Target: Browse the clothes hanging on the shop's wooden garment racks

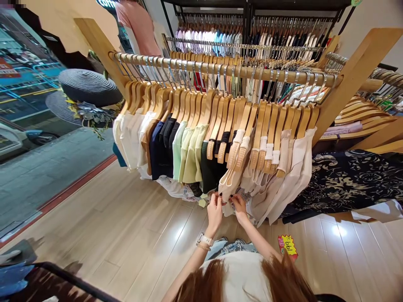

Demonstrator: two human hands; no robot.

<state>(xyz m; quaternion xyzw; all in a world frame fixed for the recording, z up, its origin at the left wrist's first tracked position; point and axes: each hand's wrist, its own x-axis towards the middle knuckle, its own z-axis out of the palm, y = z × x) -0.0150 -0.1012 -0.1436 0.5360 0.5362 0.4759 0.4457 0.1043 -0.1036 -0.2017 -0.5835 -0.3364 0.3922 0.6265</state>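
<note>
A cream strappy top (227, 183) hangs from a wooden hanger (234, 153) near the middle of the rail. My left hand (215, 205) pinches the garment's lower edge on its left side. On the right side of the same edge, the fingers of my right hand (238, 204) are closed on the cloth. Both hands are low, below the hanger, a short gap apart. To the left hang dark green and black garments (210, 174); to the right, beige tops (270, 193) hang close by. The exact hem under my fingertips is partly hidden.
A wooden rail (195, 66) carries many hangers with white, navy and green garments. A straw hat (88, 88) hangs at its left post. More racks stand behind. A yellow price sign (289, 245) is at the lower right. A dark patterned garment (355, 180) is at right.
</note>
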